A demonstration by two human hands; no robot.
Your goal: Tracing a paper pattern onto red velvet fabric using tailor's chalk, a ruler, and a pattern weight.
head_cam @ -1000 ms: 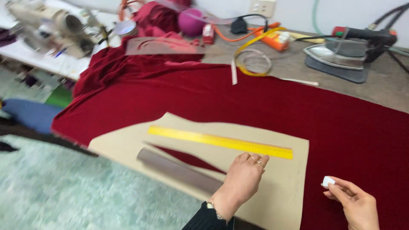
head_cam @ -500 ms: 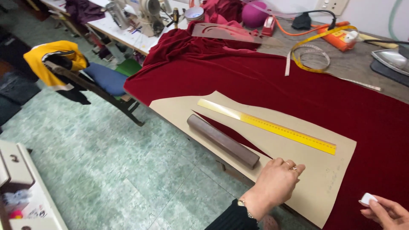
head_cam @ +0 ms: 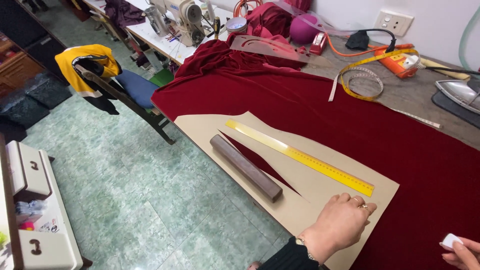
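Two hands: both low at the frame's right, at the near table edge.
Chair (head_cam: 135,92): far left, off the table, a yellow-and-black jacket (head_cam: 82,62) hung on its back.
Sewing machine (head_cam: 182,17): top left, on a separate white bench.
Bar (head_cam: 245,167): dark wooden weight lying on the pattern's left half, beside a dart-shaped cut-out.
Ruler (head_cam: 300,156): yellow, slanting across the pattern, near the bar but apart from it.
Pattern (head_cam: 310,190): beige paper piece spread flat on the red cloth (head_cam: 350,120), at the near table edge.
Left hand (head_cam: 342,225): palm down on the pattern's near right part, just below the ruler's end; fingers spread and flat, gripping nothing.
Tape measure (head_cam: 362,82): yellow, coiled on the grey table top beyond the cloth.
Right hand (head_cam: 462,252): bottom right corner, over the cloth and off the paper; fingertips pinched on a small white chalk (head_cam: 450,241).
Iron (head_cam: 460,92): far right edge, well apart.
Step, as judged: pattern pinned down by weight and palm, chalk held ready but not on the cloth.
Next move calls for: steady pressure so the paper cannot slip, and the chalk brought to the pattern's edge.
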